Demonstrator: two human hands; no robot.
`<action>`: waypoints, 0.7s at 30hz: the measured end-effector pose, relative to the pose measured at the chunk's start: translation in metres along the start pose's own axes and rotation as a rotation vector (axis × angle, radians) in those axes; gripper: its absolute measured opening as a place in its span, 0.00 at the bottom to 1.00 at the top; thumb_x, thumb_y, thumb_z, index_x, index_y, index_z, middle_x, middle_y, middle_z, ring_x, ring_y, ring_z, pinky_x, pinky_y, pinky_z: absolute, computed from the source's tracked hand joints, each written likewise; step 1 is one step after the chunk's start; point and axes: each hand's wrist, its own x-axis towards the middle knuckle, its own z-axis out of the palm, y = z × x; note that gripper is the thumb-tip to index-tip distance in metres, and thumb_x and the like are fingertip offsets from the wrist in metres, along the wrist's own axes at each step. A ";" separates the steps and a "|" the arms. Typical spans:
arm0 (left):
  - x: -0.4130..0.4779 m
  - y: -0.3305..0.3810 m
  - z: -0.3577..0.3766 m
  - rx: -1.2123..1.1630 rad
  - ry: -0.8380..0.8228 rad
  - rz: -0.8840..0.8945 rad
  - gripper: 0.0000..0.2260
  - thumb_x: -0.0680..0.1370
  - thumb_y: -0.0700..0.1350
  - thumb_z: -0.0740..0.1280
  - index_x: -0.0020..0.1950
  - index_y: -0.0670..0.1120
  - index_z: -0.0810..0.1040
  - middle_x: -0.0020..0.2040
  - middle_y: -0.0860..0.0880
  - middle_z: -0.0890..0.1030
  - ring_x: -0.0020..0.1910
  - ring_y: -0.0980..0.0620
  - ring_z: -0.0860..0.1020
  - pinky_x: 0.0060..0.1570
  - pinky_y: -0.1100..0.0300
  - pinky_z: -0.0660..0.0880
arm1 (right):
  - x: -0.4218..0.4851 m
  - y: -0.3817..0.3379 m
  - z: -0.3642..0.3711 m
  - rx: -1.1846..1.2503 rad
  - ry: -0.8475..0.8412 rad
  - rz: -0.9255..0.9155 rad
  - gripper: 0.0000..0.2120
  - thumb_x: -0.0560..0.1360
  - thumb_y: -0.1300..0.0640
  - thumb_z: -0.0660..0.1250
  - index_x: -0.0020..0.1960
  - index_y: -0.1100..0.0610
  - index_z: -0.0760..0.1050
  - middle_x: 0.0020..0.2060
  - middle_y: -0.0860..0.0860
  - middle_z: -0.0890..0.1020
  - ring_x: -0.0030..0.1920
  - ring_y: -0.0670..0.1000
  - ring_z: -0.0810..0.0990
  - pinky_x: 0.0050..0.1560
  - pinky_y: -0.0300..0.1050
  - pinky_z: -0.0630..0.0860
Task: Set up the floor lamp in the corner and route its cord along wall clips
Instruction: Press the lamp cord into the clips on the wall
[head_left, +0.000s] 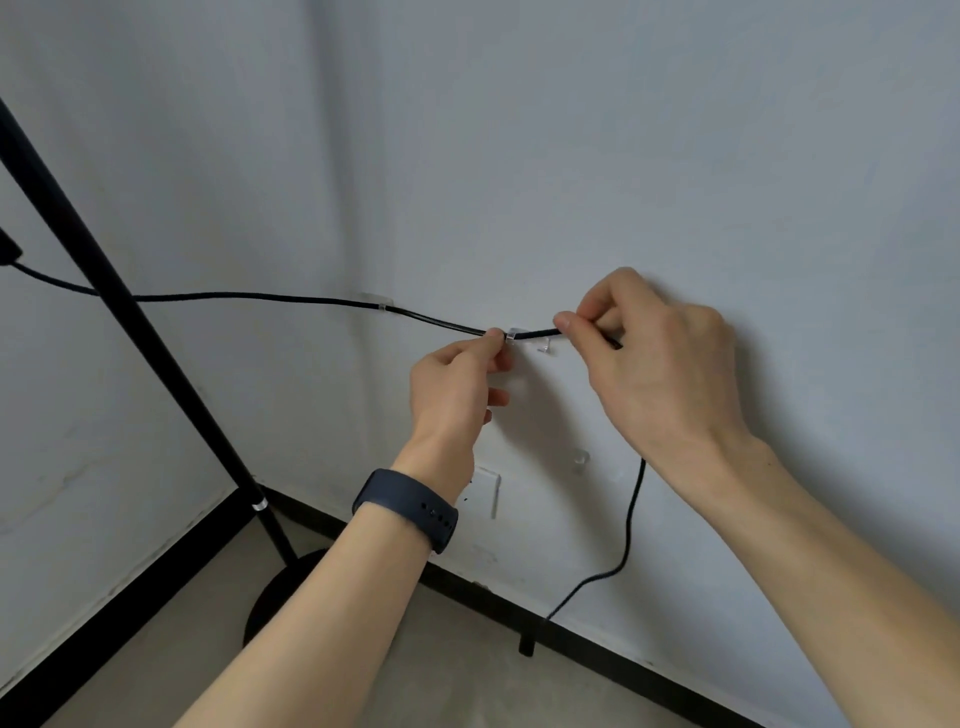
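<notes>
A black floor lamp pole (104, 270) leans across the left of the view, and its round base (283, 592) stands on the floor in the corner. The black cord (260, 297) runs from the pole along the wall through a clear clip (382, 305). My left hand (457, 387) pinches the cord just left of a second clear clip (511, 335). My right hand (660, 364) pinches it just right of that clip. Below my right hand the cord (631, 519) hangs down to the plug end (527, 644) at the baseboard.
Two more clear clips are stuck on the wall, one (545, 347) beside the held cord and one (581, 460) lower. A white wall socket (485, 491) sits behind my left wrist. A black baseboard (649, 670) runs along both walls above the beige floor (156, 649).
</notes>
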 end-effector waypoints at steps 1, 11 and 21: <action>-0.001 0.000 0.002 -0.011 0.011 -0.004 0.09 0.77 0.52 0.69 0.46 0.47 0.84 0.40 0.55 0.85 0.26 0.54 0.76 0.36 0.59 0.71 | -0.002 0.003 -0.001 -0.015 -0.021 -0.002 0.09 0.79 0.50 0.69 0.48 0.56 0.77 0.36 0.51 0.85 0.39 0.59 0.82 0.40 0.54 0.77; -0.003 -0.006 0.008 -0.057 0.075 0.044 0.09 0.78 0.52 0.68 0.44 0.47 0.81 0.38 0.55 0.82 0.25 0.53 0.75 0.35 0.59 0.71 | -0.052 0.038 0.024 0.065 -0.209 0.087 0.07 0.81 0.50 0.62 0.50 0.51 0.77 0.37 0.48 0.87 0.40 0.55 0.85 0.43 0.51 0.79; -0.001 -0.029 0.011 -0.044 0.106 0.113 0.13 0.79 0.55 0.67 0.40 0.48 0.80 0.36 0.55 0.81 0.25 0.54 0.74 0.33 0.60 0.70 | -0.149 0.065 0.064 0.502 -0.722 0.464 0.20 0.86 0.47 0.50 0.47 0.53 0.77 0.44 0.47 0.86 0.46 0.40 0.83 0.49 0.34 0.74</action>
